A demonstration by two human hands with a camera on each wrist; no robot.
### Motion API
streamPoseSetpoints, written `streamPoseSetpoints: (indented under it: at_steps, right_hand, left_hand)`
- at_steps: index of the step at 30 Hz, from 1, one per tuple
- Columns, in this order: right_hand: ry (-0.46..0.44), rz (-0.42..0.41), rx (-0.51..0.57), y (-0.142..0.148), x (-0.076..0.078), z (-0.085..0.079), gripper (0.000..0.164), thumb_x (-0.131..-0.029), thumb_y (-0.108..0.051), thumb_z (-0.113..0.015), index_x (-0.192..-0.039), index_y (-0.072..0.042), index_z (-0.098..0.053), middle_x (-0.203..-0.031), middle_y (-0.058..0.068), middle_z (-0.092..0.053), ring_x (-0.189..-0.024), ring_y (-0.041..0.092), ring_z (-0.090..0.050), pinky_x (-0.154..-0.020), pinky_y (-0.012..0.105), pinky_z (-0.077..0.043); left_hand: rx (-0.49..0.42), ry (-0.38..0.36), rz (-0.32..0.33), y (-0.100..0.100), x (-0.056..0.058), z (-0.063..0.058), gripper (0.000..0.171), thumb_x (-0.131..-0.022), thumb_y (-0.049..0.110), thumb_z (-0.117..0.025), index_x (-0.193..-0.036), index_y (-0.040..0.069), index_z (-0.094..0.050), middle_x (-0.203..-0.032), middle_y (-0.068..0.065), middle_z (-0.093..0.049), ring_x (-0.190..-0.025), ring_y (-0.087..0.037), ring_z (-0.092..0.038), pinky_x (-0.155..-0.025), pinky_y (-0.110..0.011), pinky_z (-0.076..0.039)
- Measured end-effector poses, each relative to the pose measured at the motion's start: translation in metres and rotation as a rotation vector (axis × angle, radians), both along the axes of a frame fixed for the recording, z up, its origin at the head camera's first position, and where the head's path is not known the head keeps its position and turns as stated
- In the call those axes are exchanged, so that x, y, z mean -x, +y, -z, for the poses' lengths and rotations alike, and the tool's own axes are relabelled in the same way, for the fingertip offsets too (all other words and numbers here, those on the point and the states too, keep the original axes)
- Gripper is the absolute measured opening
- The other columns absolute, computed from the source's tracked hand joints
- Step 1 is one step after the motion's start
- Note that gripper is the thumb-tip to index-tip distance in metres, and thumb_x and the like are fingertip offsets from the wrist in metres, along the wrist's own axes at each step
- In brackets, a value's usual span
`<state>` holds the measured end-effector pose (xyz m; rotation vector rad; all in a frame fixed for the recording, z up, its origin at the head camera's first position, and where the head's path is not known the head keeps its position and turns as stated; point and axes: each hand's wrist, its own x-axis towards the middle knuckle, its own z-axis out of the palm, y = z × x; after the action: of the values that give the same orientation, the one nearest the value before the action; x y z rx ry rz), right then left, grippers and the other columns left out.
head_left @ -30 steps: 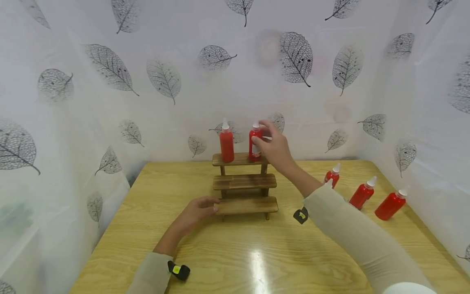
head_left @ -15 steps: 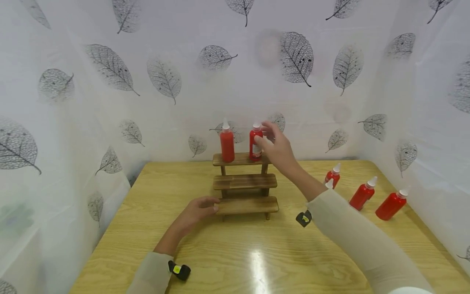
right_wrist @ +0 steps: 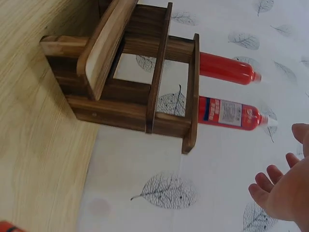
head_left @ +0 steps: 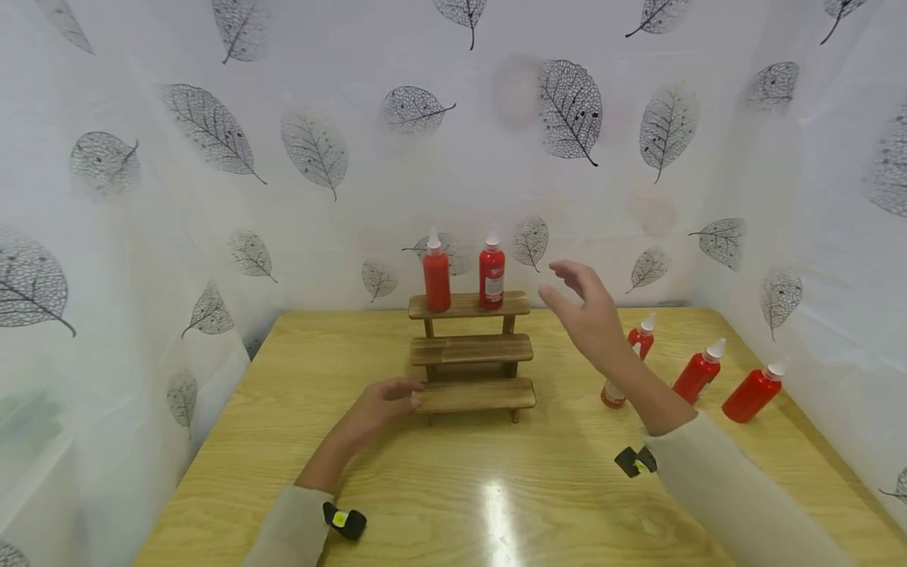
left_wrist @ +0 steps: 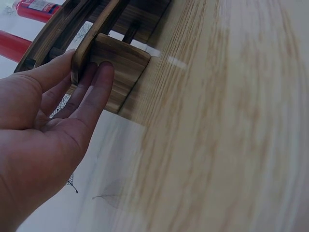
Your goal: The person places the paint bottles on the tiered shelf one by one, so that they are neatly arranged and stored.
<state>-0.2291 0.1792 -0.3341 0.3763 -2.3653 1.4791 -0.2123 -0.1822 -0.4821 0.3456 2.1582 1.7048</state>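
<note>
A small three-tier wooden stand point(head_left: 473, 396) stands on the table. On its top tier are two upright red squeeze bottles with white nozzle caps: one at the left point(head_left: 437, 282) and one at the right point(head_left: 492, 277), whose label shows. My left hand point(head_left: 375, 413) pinches the left end of the bottom tier; in the left wrist view the thumb point(left_wrist: 55, 72) is above the board and the fingers are below it. To the right of the top tier, my right hand point(head_left: 591, 319) is in the air with loosely bent fingers, holding nothing and apart from the bottles.
Several more red bottles stand on the table's right side, such as one near the edge point(head_left: 754, 396) and one beside it point(head_left: 697, 378). My right forearm partly covers another bottle point(head_left: 613, 394). A leaf-printed white curtain point(head_left: 453, 181) surrounds the wooden table point(head_left: 439, 488).
My right hand has let go of the right-hand bottle on the top tier and moved away to the right and slightly down. The left hand has stayed on the stand.
</note>
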Motion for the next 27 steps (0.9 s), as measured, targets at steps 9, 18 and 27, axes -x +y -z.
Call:
streamPoseSetpoints:
  at_steps: [9, 18, 27]
  right_hand:
    - [-0.016, 0.136, -0.019, 0.047, -0.035, 0.016, 0.055, -0.099, -0.041, -0.064, -0.146, -0.017, -0.048, -0.151, 0.001, -0.046, -0.146, 0.026, -0.037, -0.119, 0.054, -0.031]
    - [-0.028, 0.255, 0.036, 0.088, -0.05, 0.051, 0.051, -0.1, -0.031, -0.064, -0.146, -0.014, -0.048, -0.147, 0.004, -0.048, -0.142, 0.018, -0.043, -0.107, 0.011, -0.04]
    - [-0.136, 0.243, 0.228, 0.11, -0.054, 0.089, 0.053, -0.097, -0.027, -0.069, -0.141, -0.005, -0.05, -0.141, 0.008, -0.051, -0.12, 0.005, -0.057, -0.089, 0.005, -0.048]
  left_hand:
    - [0.002, 0.025, -0.008, 0.0, 0.0, 0.001, 0.044, -0.099, 0.029, -0.066, -0.136, 0.006, -0.06, -0.141, -0.017, -0.058, -0.116, -0.025, -0.062, -0.103, -0.044, -0.049]
    - [0.031, 0.046, -0.013, 0.0, 0.001, 0.003, 0.044, -0.099, 0.031, -0.066, -0.135, 0.007, -0.06, -0.144, -0.017, -0.056, -0.122, -0.029, -0.06, -0.106, -0.048, -0.047]
    - [0.013, 0.04, -0.015, 0.002, 0.001, 0.003, 0.043, -0.098, 0.029, -0.066, -0.135, 0.007, -0.061, -0.144, -0.017, -0.056, -0.124, -0.029, -0.059, -0.107, -0.048, -0.047]
